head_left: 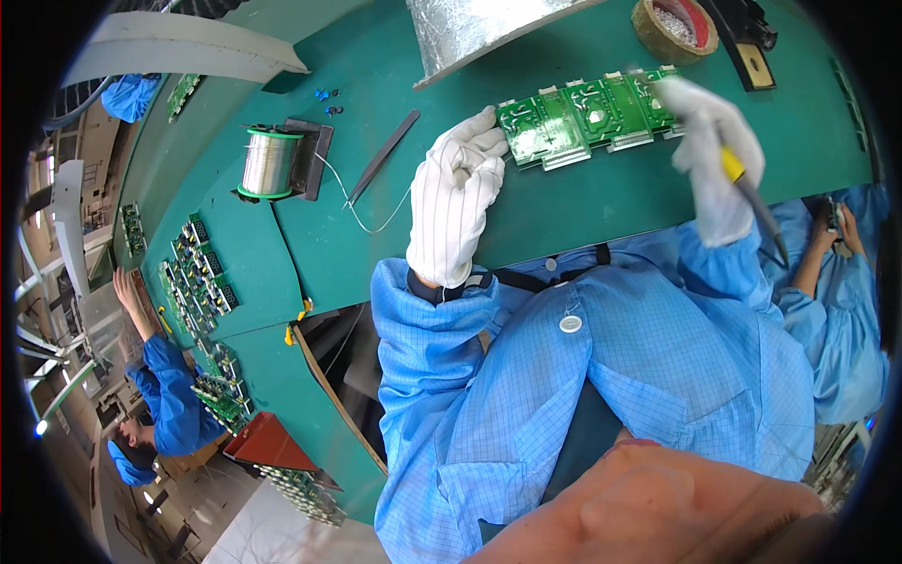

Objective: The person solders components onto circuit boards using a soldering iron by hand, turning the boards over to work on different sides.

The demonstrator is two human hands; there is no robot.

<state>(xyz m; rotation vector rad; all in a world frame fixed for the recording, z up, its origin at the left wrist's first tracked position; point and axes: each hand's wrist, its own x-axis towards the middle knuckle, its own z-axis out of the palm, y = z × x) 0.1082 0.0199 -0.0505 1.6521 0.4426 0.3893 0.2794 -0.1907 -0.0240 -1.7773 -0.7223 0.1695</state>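
Gripped in the white-gloved right hand, fingers wrapped shut, is a yellow-handled soldering iron with a dark barrel, just right of the green rectangular circuit board panel. White-gloved left hand pinches a thin silver solder wire at the panel's left edge, fingertips touching the board. Wire trails left of the panel to a metal solder spool; black tweezers lie between spool and panel. Risks, as judged: the iron's hot end looks turned toward the blue sleeve, so it could scorch the fabric; the panel is pinned at one edge only and may pivot; slack wire could snag the tweezers.
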